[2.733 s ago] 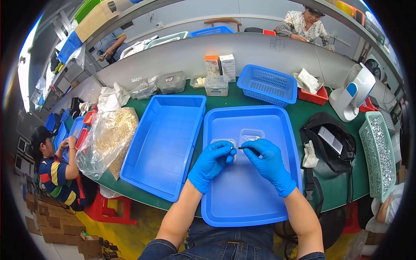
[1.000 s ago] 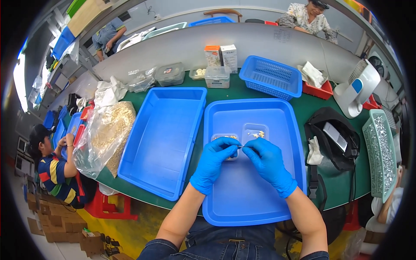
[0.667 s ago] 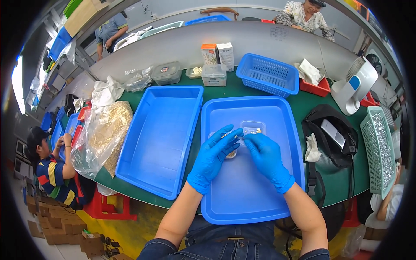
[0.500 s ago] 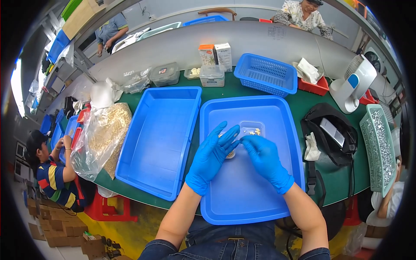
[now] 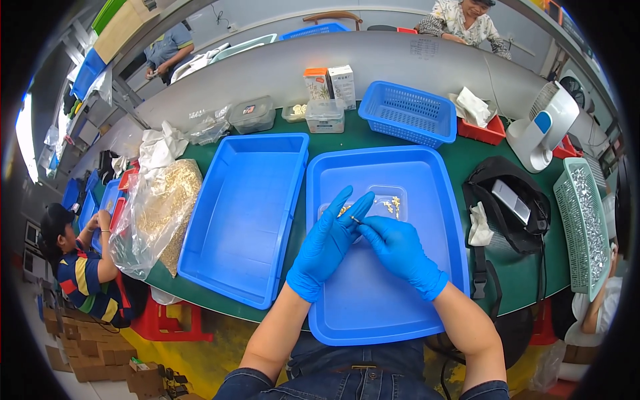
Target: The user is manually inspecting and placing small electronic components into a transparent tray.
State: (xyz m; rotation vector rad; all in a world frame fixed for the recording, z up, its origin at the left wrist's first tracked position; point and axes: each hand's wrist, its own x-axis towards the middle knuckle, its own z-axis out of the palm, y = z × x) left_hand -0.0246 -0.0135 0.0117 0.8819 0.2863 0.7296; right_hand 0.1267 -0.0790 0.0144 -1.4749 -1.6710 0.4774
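Both my hands wear blue gloves and meet over a blue tray (image 5: 400, 303). My left hand (image 5: 328, 243) is palm up with its fingers stretched out. My right hand (image 5: 399, 247) is closed in a pinch on a tiny brass-coloured part (image 5: 357, 220), held against the left fingers; its exact kind is too small to tell. Beyond the hands, a clear plastic container (image 5: 403, 193) in the tray holds several small gold-coloured pieces (image 5: 390, 205). More gold pieces (image 5: 343, 210) show behind my left fingers, in a second container mostly hidden by that hand.
Left of my tray lies another blue tray (image 5: 243, 220), then a clear bag of gold-coloured parts (image 5: 177, 207). A blue basket (image 5: 410, 117) and plastic tubs (image 5: 325, 117) stand behind. To the right are a black bag (image 5: 497, 187), white fan (image 5: 543, 133) and green basket (image 5: 577, 220).
My right hand has shifted slightly left and down, bringing its pinched fingertips against the left fingers. The left hand stays nearly in place. More of the clear container now shows.
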